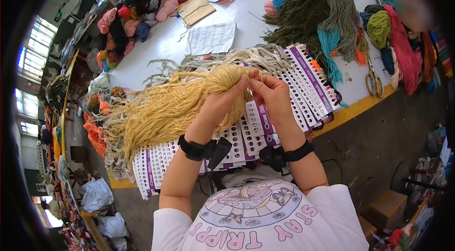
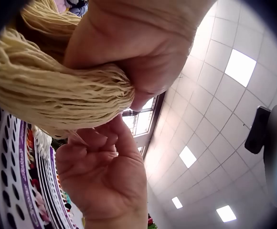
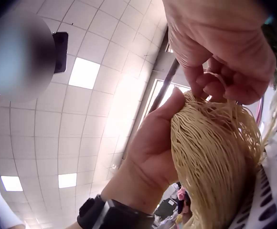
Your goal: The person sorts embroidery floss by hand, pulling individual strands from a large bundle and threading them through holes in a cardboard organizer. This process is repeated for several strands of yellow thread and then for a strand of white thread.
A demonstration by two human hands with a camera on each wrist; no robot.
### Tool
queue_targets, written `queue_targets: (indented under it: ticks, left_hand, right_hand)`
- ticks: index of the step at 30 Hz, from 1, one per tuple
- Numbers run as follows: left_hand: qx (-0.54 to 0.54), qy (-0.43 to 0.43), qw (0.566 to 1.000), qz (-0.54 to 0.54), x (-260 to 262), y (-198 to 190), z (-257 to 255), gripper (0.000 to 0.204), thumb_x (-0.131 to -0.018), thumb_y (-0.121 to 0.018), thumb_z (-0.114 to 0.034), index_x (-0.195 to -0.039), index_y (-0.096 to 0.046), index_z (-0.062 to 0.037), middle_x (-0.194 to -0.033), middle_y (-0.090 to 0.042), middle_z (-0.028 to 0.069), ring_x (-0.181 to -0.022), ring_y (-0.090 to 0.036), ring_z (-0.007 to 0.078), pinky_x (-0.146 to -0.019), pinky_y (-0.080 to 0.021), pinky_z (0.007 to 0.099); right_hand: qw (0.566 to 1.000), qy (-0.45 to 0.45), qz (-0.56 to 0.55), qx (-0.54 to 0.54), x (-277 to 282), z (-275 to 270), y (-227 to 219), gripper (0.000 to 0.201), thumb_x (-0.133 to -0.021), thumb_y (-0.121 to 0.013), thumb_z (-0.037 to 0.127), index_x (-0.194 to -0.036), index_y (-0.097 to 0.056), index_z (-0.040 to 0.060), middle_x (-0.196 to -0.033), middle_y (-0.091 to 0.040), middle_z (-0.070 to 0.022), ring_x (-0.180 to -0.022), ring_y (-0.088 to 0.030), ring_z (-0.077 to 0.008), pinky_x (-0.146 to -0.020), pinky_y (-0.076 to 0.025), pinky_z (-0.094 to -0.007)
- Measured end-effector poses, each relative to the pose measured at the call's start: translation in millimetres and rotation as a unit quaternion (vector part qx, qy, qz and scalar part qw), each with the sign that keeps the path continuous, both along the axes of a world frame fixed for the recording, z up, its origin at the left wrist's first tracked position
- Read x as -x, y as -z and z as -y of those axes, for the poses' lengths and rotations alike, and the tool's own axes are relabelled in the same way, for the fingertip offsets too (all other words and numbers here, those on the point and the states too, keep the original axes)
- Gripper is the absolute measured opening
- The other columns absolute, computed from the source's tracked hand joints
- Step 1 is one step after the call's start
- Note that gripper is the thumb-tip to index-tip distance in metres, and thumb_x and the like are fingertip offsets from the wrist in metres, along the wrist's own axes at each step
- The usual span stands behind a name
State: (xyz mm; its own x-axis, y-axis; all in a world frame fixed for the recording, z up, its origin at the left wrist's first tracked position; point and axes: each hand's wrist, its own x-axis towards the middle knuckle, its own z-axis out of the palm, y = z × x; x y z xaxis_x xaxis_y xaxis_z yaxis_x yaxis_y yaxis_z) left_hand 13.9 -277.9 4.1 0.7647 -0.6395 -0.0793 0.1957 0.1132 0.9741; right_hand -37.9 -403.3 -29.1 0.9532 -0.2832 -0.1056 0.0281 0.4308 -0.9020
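A thick hank of pale yellow yarn (image 1: 161, 104) lies across the punched white cards, its top end raised. Around that bunched end curls the left hand (image 1: 226, 97), its thumb near the top, also plain in the left wrist view on the yarn (image 2: 57, 100). The right hand (image 1: 272, 92) meets it at the tip of the bundle; in the right wrist view the fingers of the right hand (image 3: 224, 57) are bent and pinch a thin strand beside the looped yarn (image 3: 210, 157).
Punched cards with purple bands (image 1: 310, 78) spread under and right of the yarn. Behind lie a printed sheet (image 1: 212, 38) and a wooden board (image 1: 195, 10). Dark green yarn (image 1: 303, 9) is heaped at back right, with scissors (image 1: 374, 83) near the yellow table edge.
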Motion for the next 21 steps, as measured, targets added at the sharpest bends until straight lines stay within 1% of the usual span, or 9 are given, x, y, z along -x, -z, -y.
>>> queue_targets:
  ticks: [4, 8, 10, 13, 16, 17, 19, 20, 21]
  left_hand:
    - [-0.011, 0.001, 0.997, 0.072, 2, 2, 3, 0.031, -0.087, -0.051, -0.018, -0.112, -0.052, 0.0002, -0.107, -0.056, 0.0057, -0.094, -0.051, 0.0100, -0.081, -0.043, 0.0245]
    - [-0.032, 0.006, 0.996, 0.087, 2, 5, 5, 0.031, -0.088, -0.049, -0.017, -0.115, -0.051, -0.0023, -0.108, -0.055, 0.0039, -0.094, -0.050, 0.0088, -0.080, -0.042, 0.0229]
    - [-0.050, 0.014, 0.991, 0.125, 3, 10, 6, 0.031, -0.088, -0.049, -0.017, -0.116, -0.050, -0.0033, -0.110, -0.054, 0.0033, -0.092, -0.050, 0.0081, -0.078, -0.043, 0.0221]
    - [-0.034, 0.015, 0.992, 0.121, 3, 13, 7, 0.031, -0.088, -0.049, -0.017, -0.117, -0.050, -0.0043, -0.110, -0.054, 0.0032, -0.091, -0.050, 0.0084, -0.076, -0.044, 0.0221]
    - [-0.017, -0.048, 0.998, 0.028, 7, 7, 12, 0.031, -0.088, -0.049, -0.016, -0.115, -0.051, -0.0010, -0.107, -0.055, 0.0046, -0.095, -0.051, 0.0120, -0.080, -0.044, 0.0274]
    - [-0.014, -0.062, 0.998, 0.011, 5, 9, 13, 0.029, -0.087, -0.049, -0.016, -0.112, -0.051, -0.0010, -0.102, -0.056, 0.0051, -0.092, -0.053, 0.0124, -0.077, -0.045, 0.0270]
    - [-0.007, -0.089, 0.996, -0.024, -1, 14, 14, 0.024, -0.086, -0.050, -0.014, -0.106, -0.053, -0.0011, -0.091, -0.060, 0.0060, -0.084, -0.056, 0.0132, -0.070, -0.048, 0.0264]
    - [0.037, -0.096, 0.992, -0.069, -3, 14, 13, 0.024, -0.086, -0.051, -0.015, -0.105, -0.053, -0.0014, -0.087, -0.060, 0.0065, -0.083, -0.057, 0.0147, -0.070, -0.048, 0.0281]
    - [0.081, -0.103, 0.985, -0.115, -6, 11, 10, 0.024, -0.085, -0.051, -0.016, -0.104, -0.052, -0.0017, -0.084, -0.060, 0.0069, -0.081, -0.058, 0.0161, -0.070, -0.048, 0.0299]
  right_hand:
    - [1.000, 0.015, 0.004, -0.014, -1, -1, 6, 0.013, -0.079, -0.061, 0.017, -0.077, -0.062, 0.0040, -0.056, -0.048, 0.0063, -0.048, -0.039, -0.0008, -0.043, -0.032, -0.0164]
    - [0.997, 0.002, -0.022, -0.073, 3, 1, -2, 0.012, -0.080, -0.060, 0.015, -0.077, -0.062, 0.0038, -0.056, -0.048, 0.0051, -0.047, -0.038, -0.0016, -0.043, -0.030, -0.0168]
    - [0.998, -0.007, 0.003, -0.065, 2, 2, 3, 0.011, -0.080, -0.059, 0.014, -0.078, -0.062, 0.0033, -0.056, -0.048, 0.0046, -0.046, -0.038, -0.0023, -0.043, -0.030, -0.0167]
    - [0.998, -0.004, 0.006, -0.067, 2, 3, 4, 0.010, -0.080, -0.059, 0.013, -0.078, -0.062, 0.0040, -0.056, -0.048, 0.0040, -0.046, -0.040, -0.0032, -0.043, -0.031, -0.0163]
    - [0.999, 0.033, 0.017, -0.035, 2, 0, 2, 0.008, -0.079, -0.059, 0.011, -0.078, -0.062, 0.0036, -0.063, -0.052, 0.0019, -0.056, -0.046, -0.0050, -0.051, -0.036, -0.0181]
    - [0.998, 0.050, 0.024, -0.018, 2, -1, 2, 0.008, -0.078, -0.060, 0.010, -0.079, -0.063, 0.0031, -0.067, -0.054, 0.0009, -0.060, -0.048, -0.0058, -0.054, -0.038, -0.0191]
    - [0.981, 0.112, 0.091, 0.130, -3, -1, 20, 0.009, -0.078, -0.058, 0.011, -0.081, -0.063, 0.0040, -0.081, -0.057, -0.0022, -0.073, -0.051, -0.0078, -0.059, -0.041, -0.0214]
    - [0.961, 0.142, 0.123, 0.203, -4, -1, 26, 0.010, -0.078, -0.058, 0.012, -0.082, -0.063, 0.0044, -0.088, -0.058, -0.0038, -0.080, -0.053, -0.0089, -0.062, -0.043, -0.0226]
    - [0.982, 0.141, 0.114, 0.047, -2, 2, 23, 0.012, -0.078, -0.056, 0.013, -0.084, -0.062, 0.0043, -0.093, -0.057, -0.0049, -0.084, -0.053, -0.0098, -0.063, -0.044, -0.0234]
